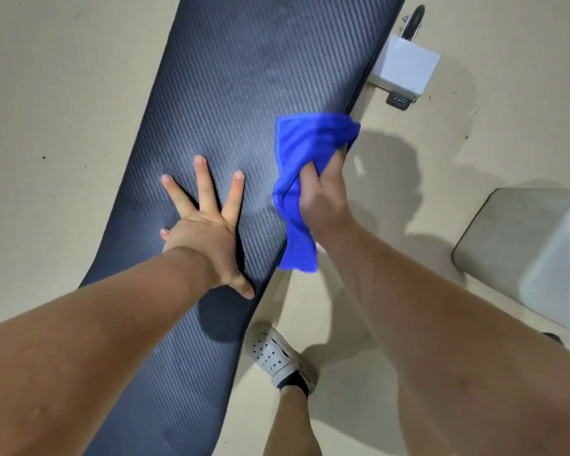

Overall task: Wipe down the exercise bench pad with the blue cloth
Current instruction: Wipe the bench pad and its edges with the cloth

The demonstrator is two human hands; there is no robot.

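The long dark bench pad point(244, 70) with a woven carbon-like texture runs from the lower left up to the top centre. My left hand point(208, 225) lies flat on it with fingers spread, near the pad's middle. My right hand point(323, 199) grips the bright blue cloth point(306, 149) at the pad's right edge. The cloth's upper part rests over the pad's edge, and its lower end hangs down beside the edge.
A white metal bench foot point(405, 69) with a black wheel point(415, 21) sticks out at the upper right. A grey slab-like object point(520, 245) sits on the beige floor at right. My foot in a grey perforated clog point(278, 357) stands beside the pad's right edge.
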